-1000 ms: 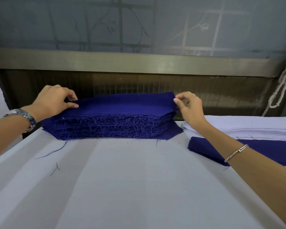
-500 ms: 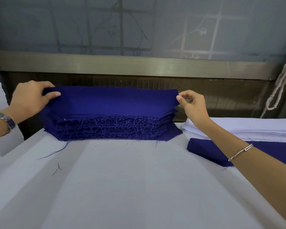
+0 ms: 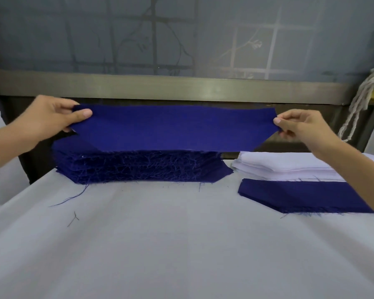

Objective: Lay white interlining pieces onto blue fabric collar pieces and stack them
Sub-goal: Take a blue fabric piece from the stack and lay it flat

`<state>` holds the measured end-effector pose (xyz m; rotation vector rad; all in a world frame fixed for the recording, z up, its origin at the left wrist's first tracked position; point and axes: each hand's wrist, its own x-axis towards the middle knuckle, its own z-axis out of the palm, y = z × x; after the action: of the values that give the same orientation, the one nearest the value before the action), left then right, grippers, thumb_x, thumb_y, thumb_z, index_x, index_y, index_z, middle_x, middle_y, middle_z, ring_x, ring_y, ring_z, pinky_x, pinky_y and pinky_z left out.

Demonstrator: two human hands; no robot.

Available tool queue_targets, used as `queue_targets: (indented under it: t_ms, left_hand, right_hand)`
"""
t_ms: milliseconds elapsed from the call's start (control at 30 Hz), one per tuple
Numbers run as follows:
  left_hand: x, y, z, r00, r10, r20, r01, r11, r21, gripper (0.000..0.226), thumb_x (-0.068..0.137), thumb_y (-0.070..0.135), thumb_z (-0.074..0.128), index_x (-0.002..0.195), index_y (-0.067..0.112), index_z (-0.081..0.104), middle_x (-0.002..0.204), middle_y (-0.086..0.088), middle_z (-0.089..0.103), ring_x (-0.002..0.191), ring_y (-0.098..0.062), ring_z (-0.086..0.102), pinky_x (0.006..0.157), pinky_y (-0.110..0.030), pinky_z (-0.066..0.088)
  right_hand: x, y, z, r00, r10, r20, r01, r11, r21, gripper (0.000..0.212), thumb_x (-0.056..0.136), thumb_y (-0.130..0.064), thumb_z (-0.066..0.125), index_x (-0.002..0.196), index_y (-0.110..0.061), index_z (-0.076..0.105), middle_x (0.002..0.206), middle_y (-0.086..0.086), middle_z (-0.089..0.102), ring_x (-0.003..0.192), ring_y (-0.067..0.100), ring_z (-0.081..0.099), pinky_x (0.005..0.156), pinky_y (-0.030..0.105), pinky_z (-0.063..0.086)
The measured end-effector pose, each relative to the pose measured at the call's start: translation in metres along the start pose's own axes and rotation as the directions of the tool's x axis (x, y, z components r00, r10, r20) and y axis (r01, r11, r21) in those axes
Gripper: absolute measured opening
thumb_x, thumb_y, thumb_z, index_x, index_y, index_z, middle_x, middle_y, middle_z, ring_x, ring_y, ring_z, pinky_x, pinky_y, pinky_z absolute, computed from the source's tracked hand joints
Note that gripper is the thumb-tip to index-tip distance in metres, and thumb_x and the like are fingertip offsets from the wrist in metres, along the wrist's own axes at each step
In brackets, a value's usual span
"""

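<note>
Above the pale tabletop (image 3: 181, 244), the top blue collar piece (image 3: 173, 128), a second ago flat on its frayed stack (image 3: 138, 167), now hangs taut just over it, ends pinched by the left grip (image 3: 45, 119) and right grip (image 3: 304, 130), ready for laying down beside the white interlining pile (image 3: 285, 165).

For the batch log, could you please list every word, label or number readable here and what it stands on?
None can be read: the blue piece, blue stack, white stack, table cover and window bear no text. The window shows only a faint branch pattern.
</note>
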<state>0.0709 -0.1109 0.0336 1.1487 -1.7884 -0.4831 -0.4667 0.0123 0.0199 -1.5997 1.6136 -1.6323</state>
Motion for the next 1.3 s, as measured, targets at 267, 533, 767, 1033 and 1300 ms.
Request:
queue_targets:
  t_ms: [267, 533, 767, 1033, 1300]
  left_hand:
    - [-0.04, 0.002, 0.025, 0.822, -0.29, 0.491, 0.292, 0.954, 0.074, 0.065, 0.05, 0.061, 0.091, 0.094, 0.016, 0.079, 0.083, -0.01, 0.075, 0.06, -0.013, 0.06, 0.049, -0.017, 0.05]
    - [-0.094, -0.011, 0.073, 0.684, -0.385, 0.62, 0.385, 0.912, 0.142, 0.067, 0.038, 0.069, 0.091, 0.076, 0.015, 0.077, 0.071, -0.013, 0.069, 0.052, -0.011, 0.052, 0.044, -0.016, 0.039]
    - [-0.118, 0.002, 0.091, 0.572, -0.414, 0.708, 0.37, 0.901, 0.227, 0.061, 0.046, 0.069, 0.089, 0.064, 0.015, 0.069, 0.056, -0.01, 0.053, 0.04, -0.011, 0.04, 0.038, -0.017, 0.029]
    - [-0.135, 0.007, 0.095, 0.561, -0.513, 0.65, 0.356, 0.858, 0.371, 0.06, 0.047, 0.076, 0.081, 0.06, 0.021, 0.062, 0.047, -0.006, 0.048, 0.036, -0.013, 0.035, 0.039, -0.018, 0.026]
    - [-0.142, 0.015, 0.102, 0.623, -0.535, 0.57, 0.376, 0.845, 0.381, 0.047, 0.052, 0.063, 0.079, 0.06, 0.018, 0.069, 0.054, -0.009, 0.063, 0.037, -0.014, 0.042, 0.04, -0.019, 0.03]
  right_hand:
    - [-0.038, 0.026, -0.097, 0.94, 0.252, 0.228, -0.227, 0.965, -0.129, 0.04, 0.062, -0.036, 0.083, 0.088, -0.007, 0.078, 0.063, 0.01, 0.063, 0.052, 0.012, 0.056, 0.047, 0.018, 0.048]
    - [-0.084, 0.076, -0.146, 0.825, 0.494, 0.274, -0.396, 0.851, -0.345, 0.069, 0.047, -0.054, 0.097, 0.091, -0.004, 0.076, 0.059, 0.02, 0.06, 0.046, 0.019, 0.051, 0.042, 0.022, 0.043]
    - [-0.101, 0.105, -0.158, 0.706, 0.598, 0.379, -0.398, 0.778, -0.486, 0.064, 0.055, -0.054, 0.096, 0.095, -0.008, 0.077, 0.064, 0.014, 0.068, 0.047, 0.016, 0.056, 0.042, 0.022, 0.042]
    - [-0.111, 0.128, -0.16, 0.655, 0.623, 0.427, -0.357, 0.754, -0.551, 0.052, 0.071, -0.05, 0.089, 0.099, -0.009, 0.075, 0.068, 0.013, 0.071, 0.05, 0.014, 0.056, 0.043, 0.022, 0.042]
    - [-0.113, 0.13, -0.157, 0.642, 0.637, 0.427, -0.358, 0.741, -0.568, 0.053, 0.068, -0.054, 0.089, 0.096, -0.011, 0.075, 0.072, 0.018, 0.071, 0.049, 0.014, 0.055, 0.044, 0.022, 0.042]
